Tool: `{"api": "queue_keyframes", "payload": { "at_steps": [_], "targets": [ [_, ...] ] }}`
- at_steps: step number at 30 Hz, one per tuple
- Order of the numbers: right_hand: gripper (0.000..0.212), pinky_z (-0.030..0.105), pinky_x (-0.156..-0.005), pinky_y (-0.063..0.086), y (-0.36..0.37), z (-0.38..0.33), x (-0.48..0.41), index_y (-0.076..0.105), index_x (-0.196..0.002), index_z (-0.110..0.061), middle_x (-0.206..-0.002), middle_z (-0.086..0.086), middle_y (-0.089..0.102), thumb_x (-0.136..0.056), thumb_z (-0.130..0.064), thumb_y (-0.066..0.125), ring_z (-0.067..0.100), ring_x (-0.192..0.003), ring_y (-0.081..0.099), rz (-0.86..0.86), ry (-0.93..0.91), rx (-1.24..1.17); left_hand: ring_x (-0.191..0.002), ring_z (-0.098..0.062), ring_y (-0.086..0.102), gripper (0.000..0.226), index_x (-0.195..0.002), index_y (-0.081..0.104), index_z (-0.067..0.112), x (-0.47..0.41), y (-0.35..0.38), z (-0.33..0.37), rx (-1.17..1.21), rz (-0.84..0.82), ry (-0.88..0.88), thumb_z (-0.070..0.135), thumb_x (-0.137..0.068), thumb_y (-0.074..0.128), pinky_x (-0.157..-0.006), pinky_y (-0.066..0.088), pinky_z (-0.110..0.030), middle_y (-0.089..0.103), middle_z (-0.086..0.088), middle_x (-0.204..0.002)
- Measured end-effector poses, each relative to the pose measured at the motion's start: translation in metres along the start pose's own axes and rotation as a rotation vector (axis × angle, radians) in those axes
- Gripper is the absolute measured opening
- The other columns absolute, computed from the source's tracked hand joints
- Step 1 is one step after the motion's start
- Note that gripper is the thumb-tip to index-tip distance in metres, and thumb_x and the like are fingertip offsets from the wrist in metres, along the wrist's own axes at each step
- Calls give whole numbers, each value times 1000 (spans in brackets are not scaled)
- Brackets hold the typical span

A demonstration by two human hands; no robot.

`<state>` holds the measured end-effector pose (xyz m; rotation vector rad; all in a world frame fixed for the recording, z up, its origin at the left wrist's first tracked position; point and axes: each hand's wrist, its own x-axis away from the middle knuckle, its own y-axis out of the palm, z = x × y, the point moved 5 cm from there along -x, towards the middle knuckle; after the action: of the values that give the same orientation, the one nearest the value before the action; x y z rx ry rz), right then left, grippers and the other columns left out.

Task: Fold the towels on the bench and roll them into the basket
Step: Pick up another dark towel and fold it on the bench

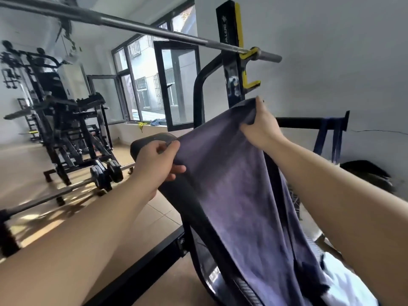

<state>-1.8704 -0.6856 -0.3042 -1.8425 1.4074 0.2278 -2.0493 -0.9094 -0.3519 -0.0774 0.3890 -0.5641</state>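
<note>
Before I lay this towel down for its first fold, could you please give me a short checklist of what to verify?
1. Left hand pinches one top corner of the towel: ok.
2. Right hand grips the other top corner: ok.
3. Top edge stretched between the two hands: ok.
4. Towel hangs without twists: cannot tell; its lower end runs out of frame.
5. Bench pad free to receive it: cannot tell; the far end is bare, the rest is hidden behind the towel.
6. Basket located: cannot tell; none is plainly visible.
</note>
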Motion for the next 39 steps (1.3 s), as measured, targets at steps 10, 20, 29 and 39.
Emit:
{"api": "queue_keyframes", "payload": {
  "at_steps": [10, 20, 29, 39],
  "targets": [
    [77, 45, -108, 43, 158, 44, -47, 18, -160, -15, -148, 15, 44, -96, -20, 59, 43, -133, 42, -196, 65, 54, -62, -20, 73, 20, -105, 61, 15, -100, -27, -97, -45, 103, -93, 35, -100, 60, -52, 54, -30, 72, -7, -82],
    [39, 45, -83, 62, 263, 91, -89, 64, -133, -14, -113, 4, 70, -94, -10, 57, 30, -86, 74, -113, 263, -275, -58, -19, 66, 9, -92, 65, 10, -163, -42, -171, -104, 141, -137, 18, -93, 67, -57, 55, -31, 67, -4, -64],
    [19, 22, -55, 59, 310, 101, -122, 65, -80, -15, -73, 5, 64, -97, -8, 61, 15, -64, 60, -78, 451, -656, -72, -19, 71, 7, -87, 65, 18, -180, -50, -180, -309, 159, -47, 21, -93, 67, -57, 52, -29, 70, -2, -81],
    [50, 31, -110, 39, 354, 67, -143, 50, -146, -22, -134, 0, 61, -98, -32, 60, 21, -130, 54, -389, 148, -186, -63, -18, 68, 10, -94, 60, 22, -210, -64, -191, -200, 320, -68, 16, -89, 66, -50, 52, -24, 72, -3, -88]
  ]
}}
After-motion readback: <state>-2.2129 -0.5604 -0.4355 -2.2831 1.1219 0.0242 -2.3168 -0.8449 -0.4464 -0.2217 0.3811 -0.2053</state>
